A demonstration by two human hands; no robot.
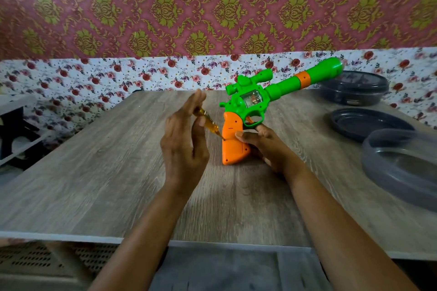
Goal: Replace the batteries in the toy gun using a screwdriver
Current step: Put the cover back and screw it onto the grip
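Observation:
A green toy gun (255, 94) with an orange grip (233, 142) stands upright on the wooden table (118, 172), its barrel pointing up to the right. My right hand (264, 146) grips the orange grip from the right side, thumb across it. My left hand (184, 134) holds a small screwdriver with a clear yellow handle (208, 120) between thumb and fingers, the fingers extended upward. The screwdriver's tip touches the left edge of the orange grip.
Dark round containers stand at the right: a lidded one (354, 88) at the back, a shallow lid (369, 123) in front of it, and a grey ring-shaped tray (402, 168) near the right edge. The floral wall is behind the table.

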